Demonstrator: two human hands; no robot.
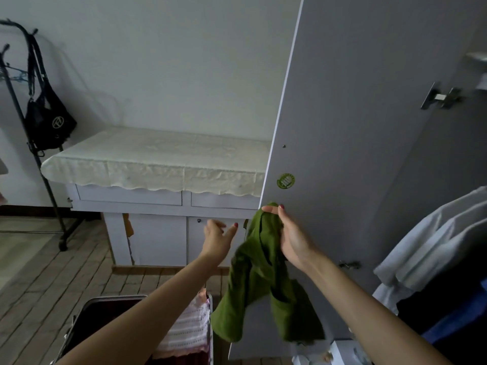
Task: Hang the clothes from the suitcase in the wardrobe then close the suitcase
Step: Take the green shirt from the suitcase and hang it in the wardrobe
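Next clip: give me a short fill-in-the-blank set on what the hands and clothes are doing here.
1. The right hand holds up a ____ garment.
2. The left hand is open and holds ____.
3. The suitcase on the floor lies ____, with a pink-and-white garment inside.
4. A black ____ hangs from the coat stand on the left.

Missing words: green; nothing; open; bag

Suitcase (105, 325) cut off by the bottom edge, perhaps half hidden behind the forearms.
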